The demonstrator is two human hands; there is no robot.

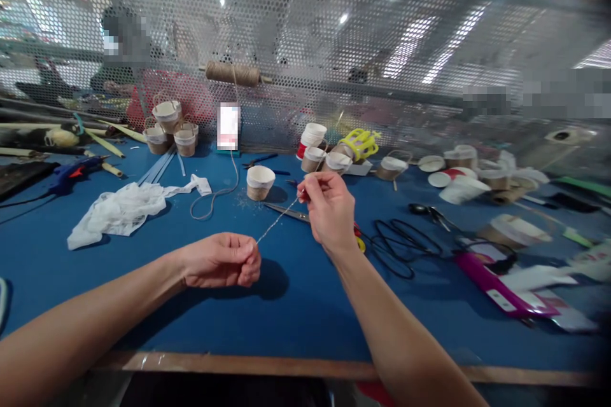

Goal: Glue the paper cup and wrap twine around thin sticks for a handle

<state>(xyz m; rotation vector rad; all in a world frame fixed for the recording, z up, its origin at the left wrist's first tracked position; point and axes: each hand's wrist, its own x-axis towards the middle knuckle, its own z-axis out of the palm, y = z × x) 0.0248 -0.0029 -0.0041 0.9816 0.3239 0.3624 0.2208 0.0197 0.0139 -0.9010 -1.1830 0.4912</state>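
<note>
A thin pale twisted string (277,221) is stretched at a slant between my two hands above the blue tabletop. My left hand (223,261) is closed in a pinch on its lower end. Higher and to the right, my right hand (330,206) pinches the other end between thumb and fingers. Just beyond the string stands a small cup (260,184), white-rimmed with a brown wrap around its lower part. Scissors (289,212) lie on the table with their blades pointing left, partly hidden behind my right hand.
Crumpled white fabric (119,210) and a blue glue gun (71,177) lie left. A twine spool (233,74) hangs on the mesh panel (296,25). Handled cups (167,116) stand at the back. To the right are a black cable (401,245) and a purple object (501,286).
</note>
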